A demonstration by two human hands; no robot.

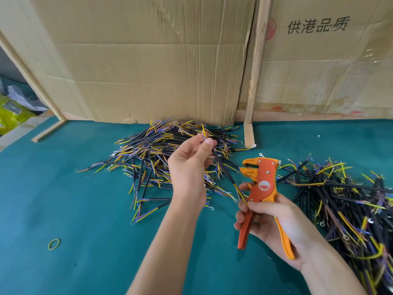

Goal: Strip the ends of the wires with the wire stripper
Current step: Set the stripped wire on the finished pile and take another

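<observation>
1. Wire [223, 169]: black sheath, held in the air between both hands, slanting from upper left down to lower right above the green table [85, 209]; yellow and blue cores fan out at each end.
2. Upper end pinched in the left hand [188, 167] between thumb and fingertips, loose cores poking up past the thumb.
3. Lower end, with its yellow core, pinched by the right hand [270, 218] at thumb and forefinger, just beside the stripper [258, 188].
4. Stripper: orange body, yellow-orange head, held upright in that same right hand, head up and pointing left, handles down; palm and remaining fingers wrapped round the handles, which stand spread apart.
5. Stripper head apart, not on the wire; wire end below it, near the pivot.
6. Both hands therefore grasping: left on the wire alone, right on stripper and wire together.
7. Pile [161, 154] of similar black wires with yellow, blue and brown cores behind the left hand, reaching back to the cardboard [148, 60].
8. Second heap [348, 201] of wires at the right, spreading toward the right edge, some ends bearing small ring terminals.
9. Wooden strip [256, 67] upright against the cardboard, foot on the table between the two piles.
10. Rubber band [54, 244], yellowish, flat on the table at lower left, well apart from everything.
11. Yellow bag [12, 116] at the far left, beyond the table edge.
</observation>
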